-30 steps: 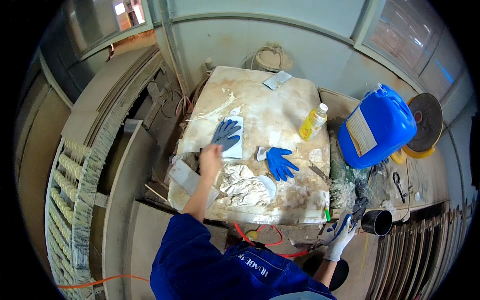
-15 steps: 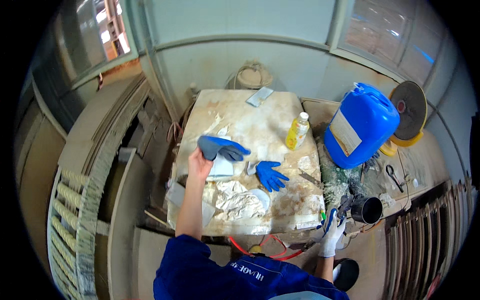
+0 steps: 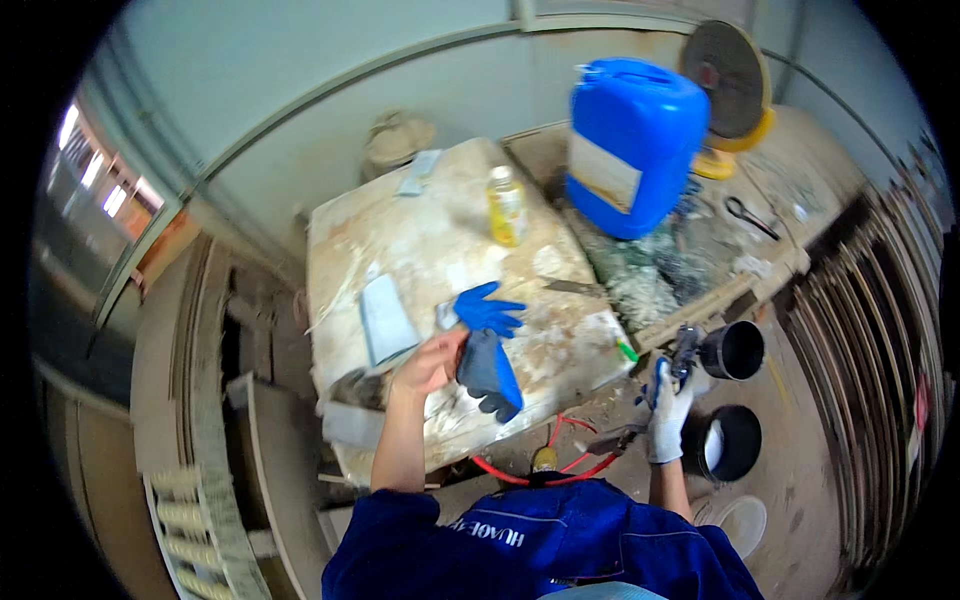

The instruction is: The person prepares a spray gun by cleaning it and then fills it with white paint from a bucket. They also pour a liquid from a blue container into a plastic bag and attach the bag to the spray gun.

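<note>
My bare left hand (image 3: 430, 365) pinches a grey-and-blue glove (image 3: 488, 378) by its cuff, fingers dangling downward over the stained table (image 3: 360, 235). Just beyond it lies a blue glove (image 3: 485, 305) with a white cuff. A pale folded sheet (image 3: 385, 320) is to the left. My right hand (image 3: 668, 420), in a white glove with blue coating, grips a dark spray-gun-like tool (image 3: 685, 350) beside a black cup (image 3: 730, 350), right of the table's front edge. A yellow-labelled bottle (image 3: 506, 215) stands near the table's back right.
A blue jerrycan (image 3: 637, 155) and a round fan-like object (image 3: 720, 75) occupy the right bench. Red hose (image 3: 595, 470) runs below the table. A black bucket (image 3: 730, 443) is beside my right arm, leaning boards (image 3: 840, 370) line the right, and a rack (image 3: 190, 540) stands left.
My left hand has lifted the grey-and-blue glove off the pale sheet and moved it right and toward me, so it now hangs down. The view has turned.
</note>
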A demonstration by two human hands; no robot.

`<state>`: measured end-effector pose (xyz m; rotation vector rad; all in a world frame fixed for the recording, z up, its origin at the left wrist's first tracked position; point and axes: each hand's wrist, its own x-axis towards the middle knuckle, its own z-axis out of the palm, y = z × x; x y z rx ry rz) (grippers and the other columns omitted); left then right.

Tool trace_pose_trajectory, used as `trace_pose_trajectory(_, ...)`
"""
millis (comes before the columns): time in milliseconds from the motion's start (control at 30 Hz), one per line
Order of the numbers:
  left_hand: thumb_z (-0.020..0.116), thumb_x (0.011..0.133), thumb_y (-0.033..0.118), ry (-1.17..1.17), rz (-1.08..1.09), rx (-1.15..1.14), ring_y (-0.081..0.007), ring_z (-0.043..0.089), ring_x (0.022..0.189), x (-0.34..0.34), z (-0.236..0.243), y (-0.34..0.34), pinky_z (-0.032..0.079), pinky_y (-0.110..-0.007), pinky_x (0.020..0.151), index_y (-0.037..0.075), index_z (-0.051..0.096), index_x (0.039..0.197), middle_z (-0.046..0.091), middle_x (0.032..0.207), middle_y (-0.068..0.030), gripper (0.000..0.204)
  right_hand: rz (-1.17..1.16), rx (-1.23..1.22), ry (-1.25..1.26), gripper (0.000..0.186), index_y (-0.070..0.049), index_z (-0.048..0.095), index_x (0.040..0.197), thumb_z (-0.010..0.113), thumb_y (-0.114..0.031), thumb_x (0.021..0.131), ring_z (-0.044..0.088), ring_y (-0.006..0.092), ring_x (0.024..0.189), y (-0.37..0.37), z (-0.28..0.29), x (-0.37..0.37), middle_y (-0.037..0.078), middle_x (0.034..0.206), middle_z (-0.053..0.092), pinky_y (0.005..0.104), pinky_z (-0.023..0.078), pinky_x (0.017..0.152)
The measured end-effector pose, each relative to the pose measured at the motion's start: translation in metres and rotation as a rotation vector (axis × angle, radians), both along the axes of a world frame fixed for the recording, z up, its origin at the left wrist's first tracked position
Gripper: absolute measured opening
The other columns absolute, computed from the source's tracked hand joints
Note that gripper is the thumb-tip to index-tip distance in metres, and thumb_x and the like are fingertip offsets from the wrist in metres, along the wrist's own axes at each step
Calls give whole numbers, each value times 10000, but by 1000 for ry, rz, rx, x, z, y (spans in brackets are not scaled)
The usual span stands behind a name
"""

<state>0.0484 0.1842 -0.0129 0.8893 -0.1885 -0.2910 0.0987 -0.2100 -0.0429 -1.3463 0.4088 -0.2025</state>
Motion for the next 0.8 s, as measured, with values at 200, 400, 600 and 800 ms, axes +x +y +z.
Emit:
trace_pose_trajectory(200,492,972,174,46,-270,212,-147,582,997,45,-8,-164,452,-371,963,12,274,1426,502,1273,-80,529,-119,92,22,662,-139,369,1391,689,-91,814,484,50,540,-22,11,-32,-25,761,554,193,393,447)
trace_pose_trajectory(400,438,996,192,-60,-437,316,-151,455,1188,12,-29,-362,336,-283,1035,-67,277,1408,448,1338,-131,513,-454,-216,-175,806,-110,254,1420,733,-146,772,577,253,1006,-76,-37,-94,151,1159,555,357,471,882)
trace_pose_trajectory(600,447,978,121,-17,-758,150,-101,491,1057,-49,-27,-471,367,-254,949,-41,451,1295,545,1174,-43,357,-422,-378,183,564,-92,444,1303,602,-365,836,564,342,1099,-153,-39,-175,203,1177,582,403,424,940)
trace_pose_trajectory(800,443,980,187,-452,-645,598,-163,500,1008,-134,-34,-548,389,-282,899,-81,476,1241,532,1095,-93,375,-634,-443,136,580,-64,355,1359,574,-282,868,553,338,1086,-213,-61,-250,228,1194,543,418,433,916)
